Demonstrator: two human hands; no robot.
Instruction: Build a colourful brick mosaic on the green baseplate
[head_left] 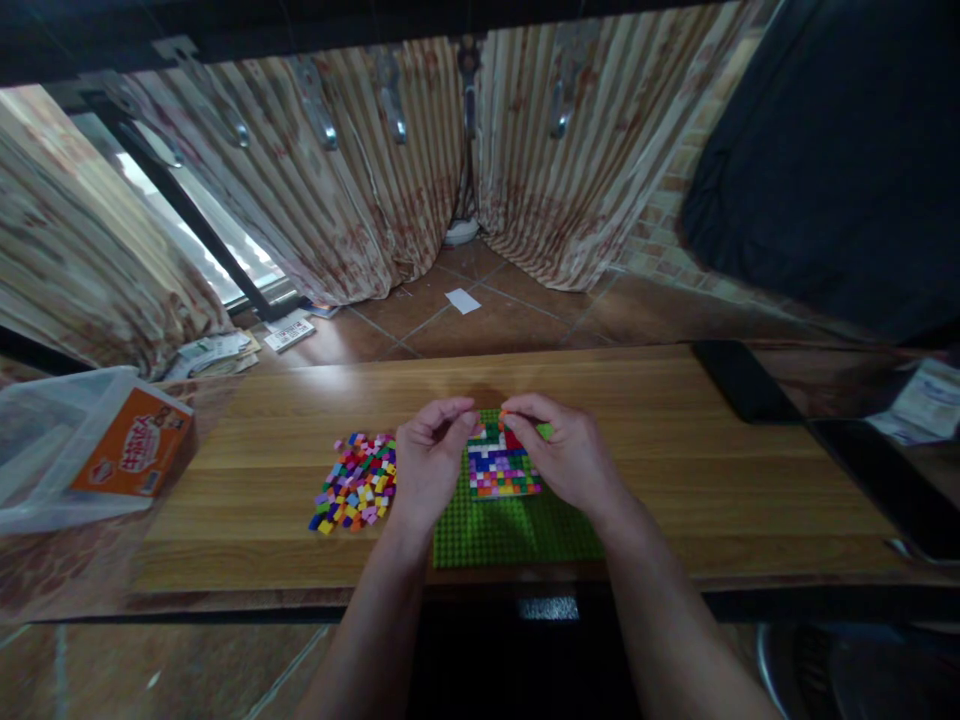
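A green studded baseplate (517, 535) lies on the wooden board, with a patch of multicoloured toy bricks (499, 465) set in rows on it. Over the patch's left far corner, my left hand (431, 455) is closed, thumb against forefinger; what it pinches, if anything, is too small to name. My right hand (566, 450) pinches a small orange brick (505, 413) near the far edge of the plate. Both hands hide parts of the plate. Left of my left hand is a loose pile of small coloured bricks (356, 485).
The wooden board (255, 480) spans the front. A clear plastic bin (45, 430) with an orange label stands at the left. Two dark flat objects, one a black slab (742, 380), lie at the right. Patterned curtains (375, 180) hang beyond the tiled floor, where a white paper (463, 300) lies.
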